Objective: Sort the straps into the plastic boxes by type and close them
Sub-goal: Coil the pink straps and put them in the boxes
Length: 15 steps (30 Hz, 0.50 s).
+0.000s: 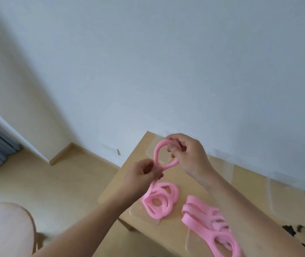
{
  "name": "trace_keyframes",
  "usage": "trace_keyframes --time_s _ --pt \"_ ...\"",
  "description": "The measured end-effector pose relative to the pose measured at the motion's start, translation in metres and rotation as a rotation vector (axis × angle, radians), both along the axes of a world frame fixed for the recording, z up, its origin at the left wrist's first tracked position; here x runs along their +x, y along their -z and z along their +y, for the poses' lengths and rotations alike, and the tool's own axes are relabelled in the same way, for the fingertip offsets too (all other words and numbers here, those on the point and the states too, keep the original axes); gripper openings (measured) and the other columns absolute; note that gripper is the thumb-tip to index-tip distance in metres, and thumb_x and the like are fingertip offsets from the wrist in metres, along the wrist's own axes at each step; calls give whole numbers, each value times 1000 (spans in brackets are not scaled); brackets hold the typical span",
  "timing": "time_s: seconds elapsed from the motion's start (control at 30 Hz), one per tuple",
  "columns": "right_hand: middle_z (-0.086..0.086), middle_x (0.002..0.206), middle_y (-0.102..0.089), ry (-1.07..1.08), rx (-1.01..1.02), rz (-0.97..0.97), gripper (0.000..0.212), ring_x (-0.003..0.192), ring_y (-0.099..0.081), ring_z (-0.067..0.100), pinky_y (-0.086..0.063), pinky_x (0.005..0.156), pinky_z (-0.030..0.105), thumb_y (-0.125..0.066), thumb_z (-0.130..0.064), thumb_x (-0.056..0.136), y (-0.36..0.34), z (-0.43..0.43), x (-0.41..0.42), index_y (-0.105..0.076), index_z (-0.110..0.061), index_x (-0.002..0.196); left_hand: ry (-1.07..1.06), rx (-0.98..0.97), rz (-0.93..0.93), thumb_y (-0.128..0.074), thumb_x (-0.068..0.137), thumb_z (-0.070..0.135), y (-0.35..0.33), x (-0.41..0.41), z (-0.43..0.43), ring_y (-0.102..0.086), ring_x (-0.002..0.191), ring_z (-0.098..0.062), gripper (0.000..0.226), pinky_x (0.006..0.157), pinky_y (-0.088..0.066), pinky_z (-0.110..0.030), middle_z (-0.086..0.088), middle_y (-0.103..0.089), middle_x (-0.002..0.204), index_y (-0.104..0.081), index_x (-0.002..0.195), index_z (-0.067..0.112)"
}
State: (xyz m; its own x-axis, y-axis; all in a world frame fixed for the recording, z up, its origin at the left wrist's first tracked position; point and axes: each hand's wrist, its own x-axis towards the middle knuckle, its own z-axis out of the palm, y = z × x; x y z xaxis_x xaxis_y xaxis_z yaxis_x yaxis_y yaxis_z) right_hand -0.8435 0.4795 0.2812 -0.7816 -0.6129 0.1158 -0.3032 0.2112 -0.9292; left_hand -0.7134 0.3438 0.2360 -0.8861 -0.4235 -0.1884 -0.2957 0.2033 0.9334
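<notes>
White wall point(166, 71), small wooden table point(181, 184), pink straps.
Both hands hold one round pink strap point(156, 153) up in a loop: the left hand point(142, 173) pinches it low, the right hand point(188, 154) grips its top. Its tail hangs to a pink pile point(161, 203) in a clear box point(138, 216).

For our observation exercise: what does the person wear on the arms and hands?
Nothing that shows. The left hand and right hand are ungloved, with no ring, watch or bracelet visible, and both forearms are sleeveless as far as the frame reaches.
</notes>
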Motion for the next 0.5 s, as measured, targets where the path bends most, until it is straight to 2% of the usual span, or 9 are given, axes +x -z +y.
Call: trace_keyframes --time_s 0.1,0.17,0.27,0.33,0.43,0.5 --pt "-3 83 -75 24 -142 -36 18 74 -71 12 -58 71 28 -65 -12 94 -24 6 -23 -70 -25 105 20 75 60 -74 93 30 -36 -25 -1 -77 77 -21 12 72 -61 -31 -4 -80 85 -79 87 21" --pt "1 88 -77 41 -265 -70 11 82 -72 18 -59 73 31 -60 -15 98 -42 14 -37 -69 -16 104 8 116 108 -75 94 22 -58 -44 2 -75 70 -24 11 65 -61 -31 -10 -80 84 -79 90 12" --pt "1 93 -75 63 -375 -15 18 91 -71 20 -57 73 30 -53 -9 98 -73 29 -49 -70 -11 98 49 171 173 -74 95 17 -92 -66 10 -74 69 -25 12 65 -61 -32 -15 -79 86 -79 93 7" --pt "-2 93 -75 78 -406 102 16 92 -70 17 -56 76 28 -58 -10 94 -92 36 -49 -73 -14 97 95 195 228 -74 96 19 -112 -77 14 -75 71 -26 13 66 -61 -33 -15 -79 87 -80 94 7" --pt "-12 98 -75 124 -343 369 14 96 -70 15 -54 84 26 -68 -15 91 -113 39 -45 -76 -22 99 185 243 314 -74 95 25 -138 -90 16 -76 79 -29 20 72 -61 -32 -14 -79 91 -80 97 6" --pt "-15 104 -74 174 -307 552 17 99 -70 10 -53 89 25 -72 -10 88 -123 38 -40 -76 -20 101 276 306 379 -69 94 31 -154 -96 13 -75 84 -29 30 78 -60 -34 -13 -77 92 -79 101 4"
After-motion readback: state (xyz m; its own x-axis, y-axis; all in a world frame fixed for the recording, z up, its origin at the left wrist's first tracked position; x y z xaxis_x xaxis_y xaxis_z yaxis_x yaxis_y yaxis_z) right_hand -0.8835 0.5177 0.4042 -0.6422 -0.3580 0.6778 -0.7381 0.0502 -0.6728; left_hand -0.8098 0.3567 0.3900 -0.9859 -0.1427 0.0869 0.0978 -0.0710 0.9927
